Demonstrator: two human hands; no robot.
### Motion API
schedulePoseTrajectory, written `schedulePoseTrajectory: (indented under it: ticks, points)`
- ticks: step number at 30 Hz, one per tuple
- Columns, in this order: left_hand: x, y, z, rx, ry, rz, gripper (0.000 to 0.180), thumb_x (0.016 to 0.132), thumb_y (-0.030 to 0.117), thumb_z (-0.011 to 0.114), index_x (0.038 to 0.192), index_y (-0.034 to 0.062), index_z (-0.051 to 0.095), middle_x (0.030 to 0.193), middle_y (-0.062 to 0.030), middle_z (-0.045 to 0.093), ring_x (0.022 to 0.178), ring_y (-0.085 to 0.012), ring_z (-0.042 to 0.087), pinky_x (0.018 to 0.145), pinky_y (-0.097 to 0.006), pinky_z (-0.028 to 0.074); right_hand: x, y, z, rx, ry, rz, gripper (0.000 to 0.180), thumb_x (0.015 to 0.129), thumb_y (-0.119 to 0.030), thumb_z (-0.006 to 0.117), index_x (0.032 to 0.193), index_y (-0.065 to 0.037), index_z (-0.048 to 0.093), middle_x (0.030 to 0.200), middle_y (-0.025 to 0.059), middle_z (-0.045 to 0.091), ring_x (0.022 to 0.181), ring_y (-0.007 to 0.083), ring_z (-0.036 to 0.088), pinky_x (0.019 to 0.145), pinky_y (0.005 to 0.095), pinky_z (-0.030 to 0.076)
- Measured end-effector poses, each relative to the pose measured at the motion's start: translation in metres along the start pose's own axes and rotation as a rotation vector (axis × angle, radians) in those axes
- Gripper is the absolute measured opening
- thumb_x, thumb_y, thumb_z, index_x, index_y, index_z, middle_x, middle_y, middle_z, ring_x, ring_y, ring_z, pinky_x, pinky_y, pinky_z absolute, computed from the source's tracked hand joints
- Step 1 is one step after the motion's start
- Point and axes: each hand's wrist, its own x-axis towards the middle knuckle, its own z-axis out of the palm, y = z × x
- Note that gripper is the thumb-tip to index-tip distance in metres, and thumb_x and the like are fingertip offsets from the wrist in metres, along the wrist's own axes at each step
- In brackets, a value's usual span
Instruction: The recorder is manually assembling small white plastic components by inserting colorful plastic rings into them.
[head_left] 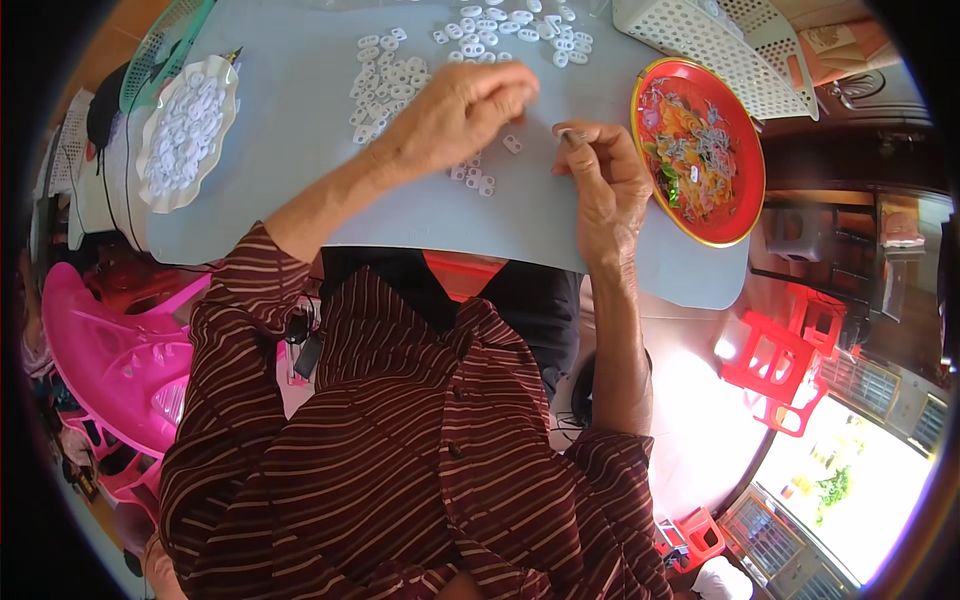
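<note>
My left hand (460, 112) is above the table with its fingers curled in, over small white plastic pieces (378, 90) that each have two dark holes. What its fingertips hold, if anything, is hidden. Farther right, my right hand (608, 180) has thumb and forefinger pinched together. Something tiny may be at the fingertips, too small to name. A single white piece (513, 144) lies between the hands, and a few more lie just below my left wrist. Beside my right hand stands a round red tray (742, 150) with a gold rim, holding many small grey parts.
A scalloped white dish (228, 120) heaped with white pieces is at the table's left, near a green basket (135, 75). At the far right stands a white perforated basket (690, 40). A pink plastic chair (100, 360) and red stools (770, 360) flank the grey-blue table (290, 140).
</note>
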Motion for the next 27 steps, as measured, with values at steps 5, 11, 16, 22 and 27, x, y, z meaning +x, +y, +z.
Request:
schedulePoseTrajectory:
  ticks: [5,11,16,22,27]
  points:
    - [0.019,-0.020,-0.020,0.537,-0.152,0.182,0.013,0.082,0.007,0.056,0.093,0.0009,0.060,0.079,-0.0075,0.054,0.089,-0.0263,0.050,0.080,-0.034,0.043,0.001,-0.006,-0.002,0.010,-0.015,0.119,0.014,0.087,-0.012,0.063,0.091,0.002,0.059,0.078,0.0061,0.063,0.061,0.0069,0.052,0.056,0.0201,0.042]
    - [0.024,-0.018,-0.010,0.789,-0.257,0.229,0.016,0.077,0.005,0.063,0.092,0.0009,0.057,0.095,-0.0082,0.049,0.099,-0.0243,0.044,0.087,-0.035,0.042,0.001,-0.004,-0.002,-0.038,-0.041,0.104,0.014,0.087,-0.011,0.063,0.092,0.002,0.061,0.078,0.0043,0.062,0.061,0.0063,0.051,0.056,0.0195,0.042]
    - [0.027,-0.028,-0.006,0.700,-0.229,0.253,0.017,0.076,0.003,0.064,0.091,-0.0002,0.055,0.093,-0.0093,0.048,0.098,-0.0251,0.045,0.086,-0.036,0.042,0.000,-0.003,-0.002,-0.058,-0.029,0.092,0.014,0.086,-0.011,0.063,0.092,0.002,0.061,0.076,0.0024,0.061,0.061,0.0061,0.051,0.057,0.0194,0.043]
    - [0.023,-0.022,0.004,0.552,-0.088,0.326,0.016,0.076,0.002,0.063,0.091,-0.0001,0.056,0.086,-0.0075,0.050,0.091,-0.0237,0.048,0.080,-0.034,0.043,0.000,-0.001,-0.003,0.006,-0.024,0.056,0.013,0.086,-0.011,0.063,0.091,0.001,0.062,0.088,0.0042,0.060,0.067,0.0071,0.052,0.062,0.0212,0.044]
    - [0.017,-0.001,0.020,-0.306,0.030,-0.141,0.021,0.087,0.019,0.062,0.096,0.0003,0.063,0.070,0.0000,0.060,0.065,-0.0053,0.054,0.056,-0.022,0.043,0.001,0.001,-0.009,0.116,-0.003,0.042,0.013,0.088,-0.013,0.061,0.094,-0.002,0.062,0.106,0.0057,0.057,0.073,0.0094,0.053,0.068,0.0235,0.043]
